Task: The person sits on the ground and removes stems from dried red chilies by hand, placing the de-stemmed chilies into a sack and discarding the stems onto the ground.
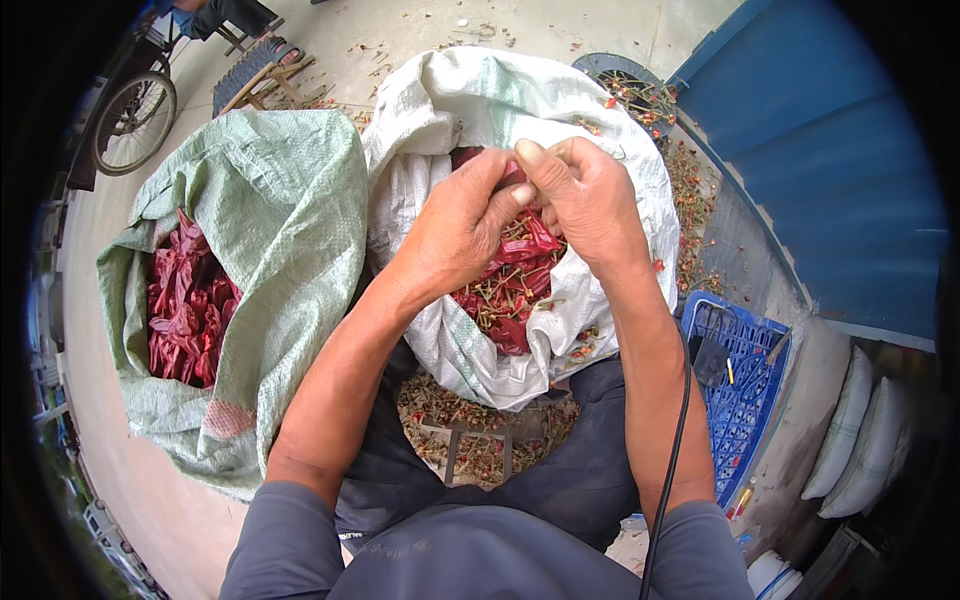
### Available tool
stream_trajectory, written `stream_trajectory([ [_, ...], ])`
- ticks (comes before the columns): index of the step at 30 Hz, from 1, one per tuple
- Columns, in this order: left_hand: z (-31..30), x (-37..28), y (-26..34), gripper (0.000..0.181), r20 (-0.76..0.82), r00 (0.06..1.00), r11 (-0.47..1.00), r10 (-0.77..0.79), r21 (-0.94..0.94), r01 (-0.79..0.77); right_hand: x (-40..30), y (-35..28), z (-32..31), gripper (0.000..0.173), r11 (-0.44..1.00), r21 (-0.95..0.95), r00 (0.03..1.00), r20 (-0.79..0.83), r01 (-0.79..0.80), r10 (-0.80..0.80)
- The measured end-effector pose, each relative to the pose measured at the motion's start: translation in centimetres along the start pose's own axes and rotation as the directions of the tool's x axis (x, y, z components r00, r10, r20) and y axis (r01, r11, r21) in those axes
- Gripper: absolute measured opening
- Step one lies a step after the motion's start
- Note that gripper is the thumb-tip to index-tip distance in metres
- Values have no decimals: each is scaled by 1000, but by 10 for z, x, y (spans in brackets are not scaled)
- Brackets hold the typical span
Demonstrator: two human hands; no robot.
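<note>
Over the mouth of a white woven plastic sack point(645, 187), my two hands meet at the fingertips. My left hand point(457, 229) grips a dried red chili pepper point(512, 175) between thumb and fingers. My right hand point(596, 199) pinches at the same pepper's end, and its fingers hide most of that end. Below them, loose red chilies point(529, 244) lie mixed with dry stems inside the white sack. To the left, a pale green woven sack point(300, 195) stands with its mouth turned down, full of dark red chilies point(187, 315).
A blue plastic crate point(727, 442) holding a black box and cable stands at right, near a blue metal panel point(817, 150). Stems litter the floor point(694, 195) around a dark round basket point(622, 75). A low wooden seat point(262, 82), bicycle wheel point(135, 124) and person's foot point(285, 52) appear upper left.
</note>
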State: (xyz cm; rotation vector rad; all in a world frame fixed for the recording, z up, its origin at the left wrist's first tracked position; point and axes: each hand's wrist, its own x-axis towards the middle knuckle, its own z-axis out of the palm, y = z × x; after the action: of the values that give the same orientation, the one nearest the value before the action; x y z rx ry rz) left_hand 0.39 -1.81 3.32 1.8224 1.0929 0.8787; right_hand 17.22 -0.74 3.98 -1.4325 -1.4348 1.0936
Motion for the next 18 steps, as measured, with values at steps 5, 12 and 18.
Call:
stream_trajectory([
  [5,-4,2,-3,18,-18,989,986,145,85,-143,-6,0,0,55,922,-272,962,86,274,-260],
  [12,8,1,14,18,-39,998,952,-57,298,66,-2,3,-6,29,344,-770,691,168,537,-703],
  [18,12,4,10,22,-96,992,957,-85,-286,54,-6,-11,-1,38,879,-198,864,-185,434,-468],
])
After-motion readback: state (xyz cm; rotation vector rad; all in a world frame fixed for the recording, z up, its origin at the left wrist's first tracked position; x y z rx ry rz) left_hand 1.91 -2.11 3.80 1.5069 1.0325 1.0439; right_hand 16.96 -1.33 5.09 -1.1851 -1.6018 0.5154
